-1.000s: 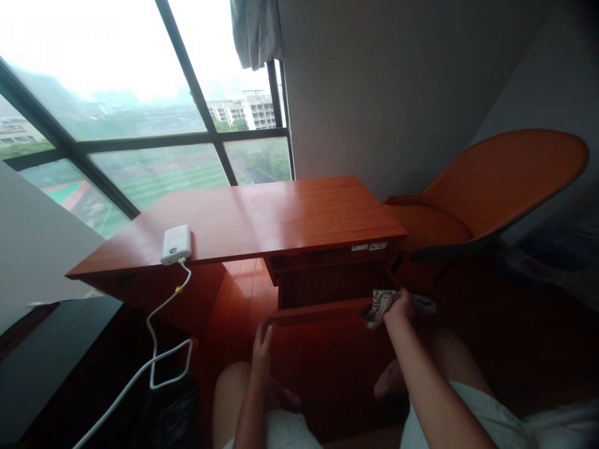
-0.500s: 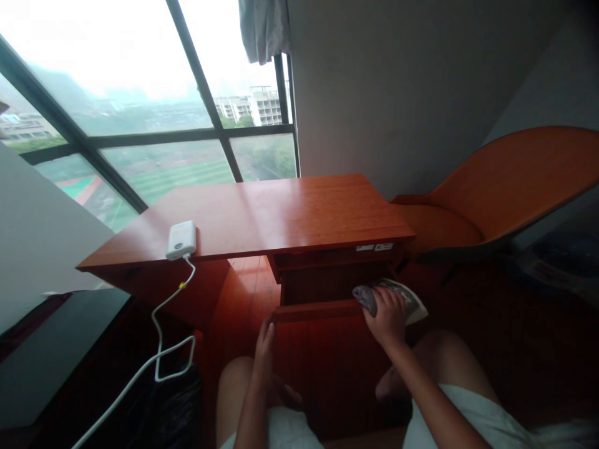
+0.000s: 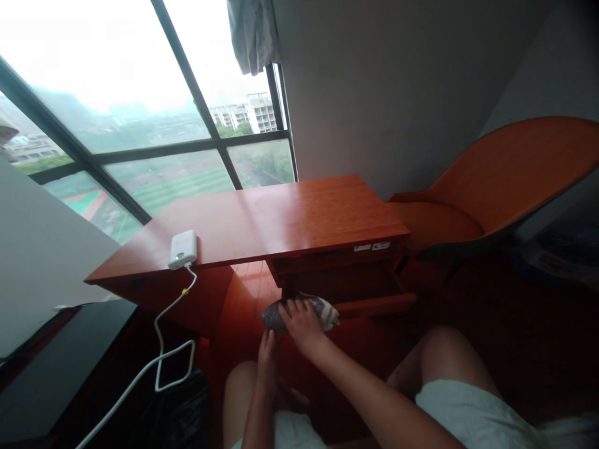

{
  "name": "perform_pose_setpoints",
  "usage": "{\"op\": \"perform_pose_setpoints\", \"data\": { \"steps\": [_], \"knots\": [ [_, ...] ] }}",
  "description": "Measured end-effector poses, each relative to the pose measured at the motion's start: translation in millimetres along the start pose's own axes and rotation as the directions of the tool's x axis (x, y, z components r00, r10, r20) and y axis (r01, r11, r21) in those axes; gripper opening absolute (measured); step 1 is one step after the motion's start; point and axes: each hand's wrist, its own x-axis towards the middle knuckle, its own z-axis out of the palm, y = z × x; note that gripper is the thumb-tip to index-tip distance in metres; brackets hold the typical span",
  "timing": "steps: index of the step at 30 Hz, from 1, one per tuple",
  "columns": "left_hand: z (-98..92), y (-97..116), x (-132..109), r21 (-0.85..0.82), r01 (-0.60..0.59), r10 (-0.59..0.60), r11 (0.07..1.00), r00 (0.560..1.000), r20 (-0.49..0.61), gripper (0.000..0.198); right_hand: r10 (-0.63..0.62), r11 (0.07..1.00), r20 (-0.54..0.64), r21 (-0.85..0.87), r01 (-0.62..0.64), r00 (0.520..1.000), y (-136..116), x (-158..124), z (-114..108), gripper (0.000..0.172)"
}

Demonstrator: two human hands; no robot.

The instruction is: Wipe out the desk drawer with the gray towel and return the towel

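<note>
Head view: the right hand (image 3: 303,325) lies palm down on a grey patterned cloth (image 3: 322,309), fingers bent over it and holding it against the left end of the drawer front (image 3: 377,305). The cloth sits bunched on that top edge, spilling out past the hand on both sides. Just below, the left hand (image 3: 267,357) reaches up with its fingers straight and together, holding nothing. Its fingertips end right under the cloth at the drawer's lower left corner, though the dim light makes it hard to say whether they touch the wood or the cloth.

The drawer is pulled out from under the right half of a reddish wooden desk (image 3: 299,218), whose top is glossy. Near the desk's left front edge rests a white power bank (image 3: 183,249), and a white cable (image 3: 161,349) drops from it in a loop toward the floor.

Both bare knees and white shorts (image 3: 468,411) show at the bottom of the frame. An orange chair (image 3: 505,181) stands to the right of the desk, close to the wall. Behind the desk is a large window (image 3: 140,125) with dark frames, and a grey curtain (image 3: 253,34) hangs at its upper right.
</note>
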Motion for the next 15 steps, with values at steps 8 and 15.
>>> {"op": "perform_pose_setpoints", "data": {
  "steps": [8,15],
  "knots": [
    [-0.1,11,-6,0.052,-0.006,0.008,0.999,1.0,-0.028,0.058,-0.077,0.987,-0.141,-0.152,0.055,0.987,111,-66,-6,0.051],
    [4.0,15,-8,0.113,-0.066,0.067,0.991,0.998,-0.011,0.056,-0.013,0.987,-0.344,-0.156,-0.043,0.939,212,-142,-7,0.044]
  ]
}}
